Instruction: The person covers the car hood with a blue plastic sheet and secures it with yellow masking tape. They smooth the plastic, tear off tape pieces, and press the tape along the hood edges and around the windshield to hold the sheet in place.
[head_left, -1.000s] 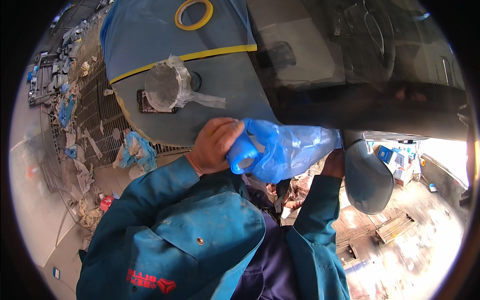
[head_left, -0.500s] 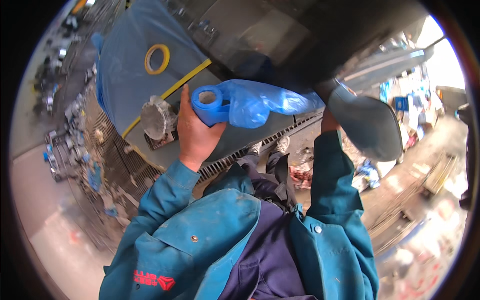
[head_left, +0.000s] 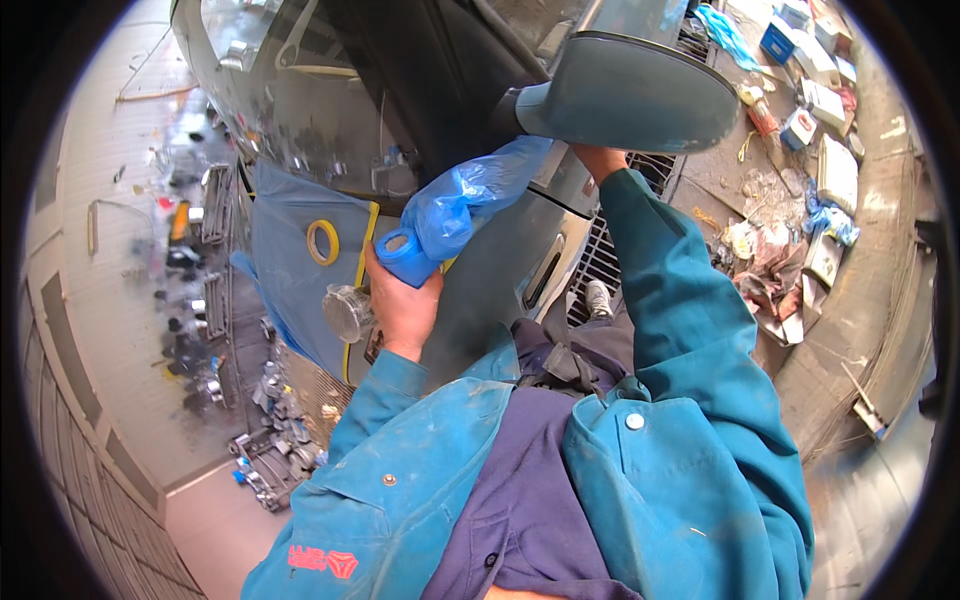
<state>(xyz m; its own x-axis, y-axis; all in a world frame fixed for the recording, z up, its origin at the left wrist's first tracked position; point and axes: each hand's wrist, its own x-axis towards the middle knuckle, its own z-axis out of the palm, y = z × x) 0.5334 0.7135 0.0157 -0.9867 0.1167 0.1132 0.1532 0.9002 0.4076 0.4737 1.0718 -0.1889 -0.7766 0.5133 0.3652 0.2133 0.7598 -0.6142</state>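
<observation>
My left hand (head_left: 403, 305) is wrapped around a roll of blue plastic film (head_left: 400, 250), its hollow core facing up. A crumpled length of the film (head_left: 470, 200) stretches from the roll to the grey car's side mirror (head_left: 645, 92). My right hand (head_left: 600, 162) reaches up beneath this mirror, which hides its fingers and whatever they touch. Left of the roll, a blue plastic sheet (head_left: 290, 225) covers part of the car, edged with a yellow tape strip (head_left: 362, 265). A yellow tape ring (head_left: 323, 243) lies on that sheet. Beside my left wrist is a round thing wrapped in clear plastic (head_left: 347, 313).
The car's door panel (head_left: 480, 285) with its handle (head_left: 545, 270) is close in front of me. A floor grating (head_left: 590, 270) runs below. Boxes (head_left: 822, 110) and crumpled litter (head_left: 775, 270) lie at right. Metal parts (head_left: 265, 470) lie on the floor at left.
My view has swung, so the side mirror now sits higher and more of the car shows. The film stays stretched between the roll and the mirror; my left hand keeps its hold.
</observation>
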